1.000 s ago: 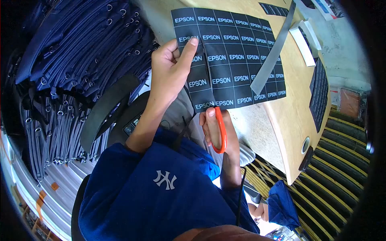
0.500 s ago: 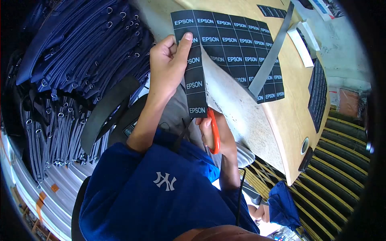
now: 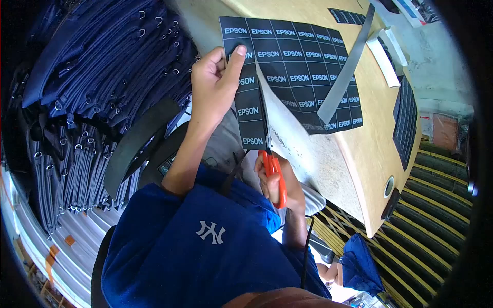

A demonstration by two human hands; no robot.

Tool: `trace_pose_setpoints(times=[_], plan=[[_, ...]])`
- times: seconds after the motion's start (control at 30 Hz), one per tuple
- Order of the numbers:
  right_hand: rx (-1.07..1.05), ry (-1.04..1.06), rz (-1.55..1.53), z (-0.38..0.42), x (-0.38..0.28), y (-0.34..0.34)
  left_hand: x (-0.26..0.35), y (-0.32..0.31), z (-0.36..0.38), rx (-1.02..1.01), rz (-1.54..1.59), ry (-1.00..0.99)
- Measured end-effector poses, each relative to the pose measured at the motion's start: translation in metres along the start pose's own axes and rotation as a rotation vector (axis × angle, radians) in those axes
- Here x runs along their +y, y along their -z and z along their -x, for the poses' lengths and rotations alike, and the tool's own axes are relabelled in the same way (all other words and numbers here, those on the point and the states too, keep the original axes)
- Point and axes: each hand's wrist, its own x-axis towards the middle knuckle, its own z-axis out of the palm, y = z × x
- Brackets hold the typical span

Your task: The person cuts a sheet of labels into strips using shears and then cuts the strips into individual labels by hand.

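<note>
Left hand (image 3: 216, 79) pinches black, white-lettered, flexible label sheet (image 3: 295, 66), likely steadying it against the orange-handled scissors (image 3: 276, 169) that right hand (image 3: 291, 182) grips, fingers curled.

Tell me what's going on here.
A black EPSON-printed sheet is being cut by hand. The right hand holds orange-handled scissors at the slit; the left hand grips the leftmost column. That column is cut along most of its length but joined at the top. A grey strip lies across the sheet's right side.
</note>
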Motion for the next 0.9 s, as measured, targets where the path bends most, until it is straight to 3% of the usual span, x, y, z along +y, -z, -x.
trace_pose_setpoints(times=[0.13,0.9], plan=[[-0.036,0.159,0.014,-0.007,0.006,0.002,0.001,0.001,0.000,-0.022,0.005,-0.004],[0.131,0.029,0.124,-0.044,0.011,-0.002,0.009,-0.001,0.008,-0.022,0.024,0.028]])
